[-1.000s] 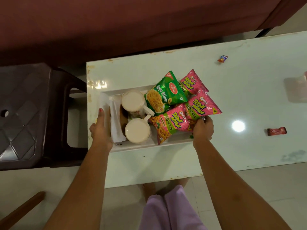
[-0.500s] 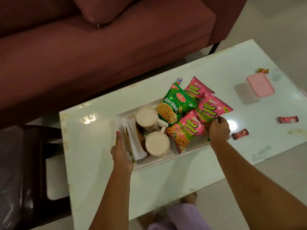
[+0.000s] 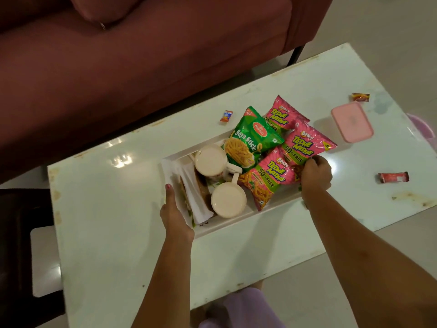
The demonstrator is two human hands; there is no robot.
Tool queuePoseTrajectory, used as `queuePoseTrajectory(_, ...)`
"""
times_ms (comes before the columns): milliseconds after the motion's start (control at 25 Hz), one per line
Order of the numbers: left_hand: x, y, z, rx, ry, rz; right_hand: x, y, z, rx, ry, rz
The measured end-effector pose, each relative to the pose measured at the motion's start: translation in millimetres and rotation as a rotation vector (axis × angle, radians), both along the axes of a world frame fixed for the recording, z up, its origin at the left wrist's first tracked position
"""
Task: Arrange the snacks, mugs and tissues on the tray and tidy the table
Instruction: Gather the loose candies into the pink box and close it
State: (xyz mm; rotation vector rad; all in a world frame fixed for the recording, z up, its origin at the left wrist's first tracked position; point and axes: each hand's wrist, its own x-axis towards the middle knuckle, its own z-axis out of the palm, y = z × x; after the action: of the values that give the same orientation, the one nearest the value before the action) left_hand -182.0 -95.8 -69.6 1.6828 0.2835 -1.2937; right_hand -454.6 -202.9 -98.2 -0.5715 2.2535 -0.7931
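A dark stool (image 3: 14,245) stands at the far left, beside the white counter (image 3: 113,209). A maroon sofa (image 3: 142,55) runs along the counter's far side. On the counter sits a white tray (image 3: 227,227), set at a slant. The left hand (image 3: 176,216) has its grip wrapped around the tray's left end, thumb lying on top over the folded white tissues (image 3: 189,192) that line that end. Just right of the tissues two cream mugs stand in the tray, the far mug (image 3: 210,159) and the near mug (image 3: 228,200), their handles pointing toward each other. Next comes a green snack packet (image 3: 250,138) leaning over the far mug's side. Three pink snack packets fill the tray's right part: one at the back (image 3: 282,113), one at the right (image 3: 305,144), one in front (image 3: 269,178). The right hand (image 3: 315,175) has its grip curled around the tray's right end, fingers partly under the pink packets. A small wrapped sweet (image 3: 226,116) lies on the counter behind the tray. Further right lie a pink lidded box (image 3: 352,121), an orange-red wrapper (image 3: 360,97) beyond it, and a red wrapper (image 3: 393,177) near the front edge, all well apart from the tray.
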Motion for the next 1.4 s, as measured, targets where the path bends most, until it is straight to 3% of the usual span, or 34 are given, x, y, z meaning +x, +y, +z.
queuePoseTrajectory(320,-30.2,1.4,6.2,0.042,-0.256,0.039,-8.2,7.5,-11.0,0.009,-0.029,0.06)
queuePoseTrajectory(600,-86.8,23.7,24.7,-0.019,-0.455,0.098,-39.6,31.7,8.7,-0.106,-0.063,0.097)
queuePoseTrajectory(880,-183.7,69.3,44.2,-0.033,-0.518,-0.079,-91.4,64.0,44.9,-0.169,-0.002,0.308)
queuePoseTrajectory(1120,-252.7,56.6,39.8,-0.133,-0.439,-0.303,-125.2,39.1,47.1,-0.179,0.184,0.498)
queuePoseTrajectory(1280,-287.2,16.3,37.9,-0.144,-0.34,-0.386,-143.7,-5.8,42.8,-0.12,0.41,0.72)
queuePoseTrajectory(1400,-313.9,-27.4,33.5,-0.144,-0.294,-0.451,-159.9,-46.8,33.6,-0.044,0.465,0.869)
